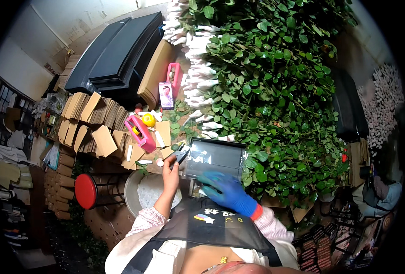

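Note:
My left hand (169, 170) is bare and sits at the left edge of a dark sheet. Its fingers are closed around a small dark tool (181, 155) whose kind I cannot make out. The dark sheet (217, 157), covered by glossy clear plastic, lies in front of me. Over its near edge my right hand (226, 191) rests in a blue and green glove, slightly blurred, its fingers stretched out and holding nothing visible. Just beyond and to the right are piled leafy green flower stems (275, 109), their heads wrapped in white sleeves (203, 84).
Two pink tape dispensers (141, 133) (173, 75), an orange fruit (148, 120) and a propped phone (166, 96) stand left of the stems. Cardboard pieces (104, 140) and black sheets (125, 52) are stacked farther left. A white bucket (132, 194) and red stool (85, 191) are below.

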The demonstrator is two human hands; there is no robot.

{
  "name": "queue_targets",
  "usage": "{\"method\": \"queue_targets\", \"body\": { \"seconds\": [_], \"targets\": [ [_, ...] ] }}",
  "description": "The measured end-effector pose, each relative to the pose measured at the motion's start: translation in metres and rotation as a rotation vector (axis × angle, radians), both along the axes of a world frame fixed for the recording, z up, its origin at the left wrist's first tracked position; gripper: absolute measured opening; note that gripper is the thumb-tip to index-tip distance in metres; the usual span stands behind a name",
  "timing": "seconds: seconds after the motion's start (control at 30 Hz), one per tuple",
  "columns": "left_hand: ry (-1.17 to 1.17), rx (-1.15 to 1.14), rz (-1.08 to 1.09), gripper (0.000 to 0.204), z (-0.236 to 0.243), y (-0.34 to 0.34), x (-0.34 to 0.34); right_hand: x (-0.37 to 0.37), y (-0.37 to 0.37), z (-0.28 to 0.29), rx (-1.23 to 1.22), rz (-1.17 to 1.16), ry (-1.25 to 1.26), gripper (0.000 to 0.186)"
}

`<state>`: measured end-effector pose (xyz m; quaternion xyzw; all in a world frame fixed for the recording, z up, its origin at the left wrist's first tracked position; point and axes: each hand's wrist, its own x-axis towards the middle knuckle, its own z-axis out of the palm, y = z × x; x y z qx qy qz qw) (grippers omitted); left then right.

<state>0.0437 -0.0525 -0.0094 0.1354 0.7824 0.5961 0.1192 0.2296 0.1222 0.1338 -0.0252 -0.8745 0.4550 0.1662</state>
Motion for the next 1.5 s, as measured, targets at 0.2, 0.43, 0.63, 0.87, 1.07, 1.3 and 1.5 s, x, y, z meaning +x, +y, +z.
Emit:
{"method": "queue_targets", "body": {
  "seconds": [0.2,0.43,0.63,0.87,1.07,1.3,1.5],
  "targets": [
    [-0.408,0.118,0.035,0.035,-0.003,0.001,-0.028,-0.111,-0.011,-0.041,0.679,0.265,-0.018,0.043],
    [-0.697,0.061,-0.475,0.051,0.005,0.011,-0.064,-0.105,-0.001,0.027,0.663,0.216,-0.104,0.046],
    [-1.343,0.765,-1.070,0.068,0.084,0.094,-0.039,-0.005,0.000,0.098,0.287,-0.645,0.264,0.023],
    [-0.669,0.623,-1.824,0.103,0.213,0.119,0.017,0.116,-0.095,0.034,-0.767,-1.406,0.643,0.038],
    [-0.049,0.769,-2.158,0.101,0.231,0.105,0.090,0.117,-0.168,0.031,-0.626,-1.555,0.887,0.037],
    [0.231,0.886,-2.189,0.100,0.227,0.023,0.157,0.164,-0.265,0.029,-0.341,-1.743,1.018,0.034],
    [0.457,1.200,-2.317,0.070,0.182,-0.064,0.185,0.206,-0.367,0.025,-0.004,-1.953,1.063,0.033]
  ]
}}
